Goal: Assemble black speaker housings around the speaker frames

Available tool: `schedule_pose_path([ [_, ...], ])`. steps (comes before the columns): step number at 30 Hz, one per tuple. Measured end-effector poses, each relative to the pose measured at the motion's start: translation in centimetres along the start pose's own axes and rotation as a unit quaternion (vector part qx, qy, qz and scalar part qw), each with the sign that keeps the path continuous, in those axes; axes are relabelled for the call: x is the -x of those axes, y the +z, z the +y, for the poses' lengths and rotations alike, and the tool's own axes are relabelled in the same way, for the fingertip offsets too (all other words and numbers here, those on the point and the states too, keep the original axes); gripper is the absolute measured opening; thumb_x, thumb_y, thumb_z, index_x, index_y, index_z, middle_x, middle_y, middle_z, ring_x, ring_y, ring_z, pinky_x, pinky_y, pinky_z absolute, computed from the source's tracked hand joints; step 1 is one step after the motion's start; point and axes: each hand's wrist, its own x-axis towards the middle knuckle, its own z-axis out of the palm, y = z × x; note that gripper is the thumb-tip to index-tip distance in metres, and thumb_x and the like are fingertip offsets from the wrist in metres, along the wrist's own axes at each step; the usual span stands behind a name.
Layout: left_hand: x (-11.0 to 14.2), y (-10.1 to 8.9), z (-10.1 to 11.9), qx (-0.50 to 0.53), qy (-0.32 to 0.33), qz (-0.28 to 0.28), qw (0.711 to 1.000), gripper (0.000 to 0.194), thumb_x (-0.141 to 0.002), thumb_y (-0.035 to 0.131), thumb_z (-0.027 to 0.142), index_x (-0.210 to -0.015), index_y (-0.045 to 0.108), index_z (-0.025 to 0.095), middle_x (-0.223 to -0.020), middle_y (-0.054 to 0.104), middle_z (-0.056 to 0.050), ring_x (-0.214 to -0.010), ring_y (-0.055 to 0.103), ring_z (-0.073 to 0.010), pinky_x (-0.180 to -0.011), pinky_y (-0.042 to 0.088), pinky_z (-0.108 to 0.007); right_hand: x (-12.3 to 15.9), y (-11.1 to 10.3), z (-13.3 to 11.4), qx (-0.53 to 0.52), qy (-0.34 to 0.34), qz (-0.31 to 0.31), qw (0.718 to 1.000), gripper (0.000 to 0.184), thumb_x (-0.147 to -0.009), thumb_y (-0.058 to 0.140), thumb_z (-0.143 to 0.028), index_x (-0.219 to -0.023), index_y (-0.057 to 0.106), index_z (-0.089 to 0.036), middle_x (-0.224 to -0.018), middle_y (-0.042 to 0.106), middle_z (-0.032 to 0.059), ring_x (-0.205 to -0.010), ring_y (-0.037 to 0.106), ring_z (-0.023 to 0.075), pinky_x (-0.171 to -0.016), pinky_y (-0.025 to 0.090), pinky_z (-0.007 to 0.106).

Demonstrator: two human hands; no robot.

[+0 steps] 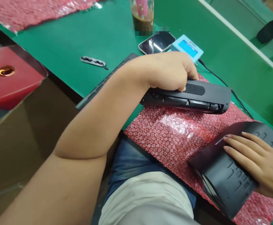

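Observation:
My left hand (174,70) is closed over the top of a long black speaker-like housing (205,93). The housing has an oval dark panel on top and a glossy strip with a gap along its near side. My right hand (256,159) lies over a curved black cover (223,175), with long fingers across its outside and the thumb hidden. Raised shapes and light lettering show on that cover. Red bubble wrap (160,137) lies beneath both parts. A flat black panel (89,97) sticks out from behind my left forearm.
On the green table (63,53) are a grey strip with dark spots (93,61), a phone (157,43), a light-blue device with a screen (188,48) and cable, and a drink cup (143,18). A red stool (16,75) and cardboard (33,134) stand at left.

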Motion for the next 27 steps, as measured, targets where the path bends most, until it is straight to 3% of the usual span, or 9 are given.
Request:
schedule_pose_path([
  [7, 0.3, 0.1, 0.0, -0.031, 0.015, 0.03, 0.999, 0.037, -0.07, 0.051, 0.002, -0.101, 0.069, 0.012, -0.08, 0.066, 0.004, -0.081, 0.063, -0.0134, -0.087, 0.045, -0.029, -0.7, -0.8, -0.2, 0.029, -0.01, 0.009, 0.999, 0.052, -0.07, 0.042, -0.008, -0.121, 0.046, -0.009, -0.127, 0.05, 0.02, -0.118, 0.045, 0.0342, -0.096, 0.032, 0.057],
  [13, 0.1, 0.2, 0.1, -0.049, 0.01, 0.031, 0.998, 0.036, -0.075, 0.045, 0.007, -0.107, 0.064, 0.005, -0.082, 0.064, 0.005, -0.084, 0.062, -0.0129, -0.084, 0.045, -0.033, -0.6, -0.9, -0.5, 0.018, 0.001, -0.015, 1.0, 0.074, -0.059, 0.044, -0.01, -0.132, 0.036, -0.004, -0.137, 0.041, 0.0204, -0.127, 0.035, 0.0347, -0.103, 0.024, 0.059],
  [17, -0.2, 0.1, 0.2, -0.032, -0.004, 0.019, 0.999, 0.04, -0.068, 0.051, 0.004, -0.101, 0.069, 0.017, -0.08, 0.066, 0.007, -0.081, 0.064, -0.0139, -0.081, 0.048, -0.027, -0.6, -0.5, -0.8, 0.028, 0.004, -0.029, 0.999, 0.079, -0.06, 0.043, -0.007, -0.138, 0.029, -0.004, -0.138, 0.041, 0.018, -0.13, 0.031, 0.0336, -0.103, 0.026, 0.059],
  [21, -0.8, 0.2, -0.4, -0.007, 0.008, -0.003, 1.0, 0.042, -0.065, 0.051, 0.004, -0.099, 0.07, 0.02, -0.084, 0.067, 0.007, -0.082, 0.064, -0.0152, -0.082, 0.048, -0.028, -1.4, -0.3, -1.0, 0.052, -0.005, 0.032, 0.998, 0.074, -0.061, 0.042, -0.005, -0.134, 0.036, -0.005, -0.132, 0.048, 0.015, -0.124, 0.04, 0.031, -0.097, 0.036, 0.051],
  [27, -1.1, 0.3, -1.0, 0.064, 0.005, -0.014, 0.998, 0.041, -0.065, 0.045, 0.011, -0.097, 0.069, 0.02, -0.09, 0.068, 0.006, -0.084, 0.063, -0.0137, -0.079, 0.046, -0.024, -3.1, -0.7, -0.5, 0.011, -0.006, 0.09, 0.996, 0.083, -0.042, 0.045, -0.013, -0.124, 0.049, -0.006, -0.125, 0.055, 0.0147, -0.111, 0.052, 0.0296, -0.088, 0.046, 0.044],
])
